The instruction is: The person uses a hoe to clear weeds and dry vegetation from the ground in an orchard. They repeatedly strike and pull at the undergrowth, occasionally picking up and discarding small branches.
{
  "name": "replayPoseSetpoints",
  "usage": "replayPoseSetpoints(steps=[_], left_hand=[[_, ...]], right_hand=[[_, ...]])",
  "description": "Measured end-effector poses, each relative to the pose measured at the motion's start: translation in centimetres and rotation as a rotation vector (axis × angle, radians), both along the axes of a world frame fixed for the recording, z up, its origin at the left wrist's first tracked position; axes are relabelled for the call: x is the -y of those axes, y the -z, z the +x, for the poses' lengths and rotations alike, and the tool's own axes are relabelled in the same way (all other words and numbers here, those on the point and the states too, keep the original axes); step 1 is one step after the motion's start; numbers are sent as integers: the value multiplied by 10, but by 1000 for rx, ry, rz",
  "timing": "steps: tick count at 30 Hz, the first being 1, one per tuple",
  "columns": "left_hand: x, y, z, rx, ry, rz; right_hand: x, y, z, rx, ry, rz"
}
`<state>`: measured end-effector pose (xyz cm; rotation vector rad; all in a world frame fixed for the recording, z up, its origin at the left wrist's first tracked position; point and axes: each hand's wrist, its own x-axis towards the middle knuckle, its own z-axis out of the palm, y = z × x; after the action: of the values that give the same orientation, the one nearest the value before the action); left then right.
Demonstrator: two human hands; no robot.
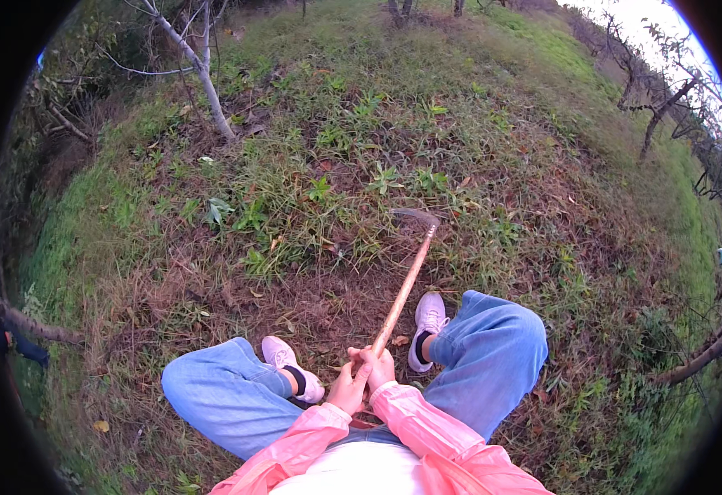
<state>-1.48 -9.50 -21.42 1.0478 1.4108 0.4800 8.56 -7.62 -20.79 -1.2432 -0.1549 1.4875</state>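
Note:
A long-handled sickle slants away from me, its wooden handle (405,288) rising from my lap towards the upper right. At the far end the curved metal blade (415,213) points left, low among the weeds. My right hand (380,366) is wrapped around the lower handle. Just beside and below it, my left hand (348,388) is closed at the handle's butt, its fingers against my right hand. The handle's lower end is hidden by the hands. Weeds and cut-looking grass (299,247) lie before the blade.
My knees in blue jeans (491,352) are spread, with a white shoe (429,318) on either side of the handle. A slim tree trunk (212,102) stands at upper left. Bare branches (664,114) reach in at upper right; thicker limbs (701,359) cross the lower right and left edges.

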Motion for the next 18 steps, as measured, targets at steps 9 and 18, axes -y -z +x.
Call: replayPoseSetpoints(steps=[9, 18], left_hand=[[-25, 38, 33, -101, 52, 127], [-92, 29, 67, 237, -3, -186]], right_hand=[[-48, 36, 53, -414, 209, -180], [-118, 32, 67, 128, 236, -186]])
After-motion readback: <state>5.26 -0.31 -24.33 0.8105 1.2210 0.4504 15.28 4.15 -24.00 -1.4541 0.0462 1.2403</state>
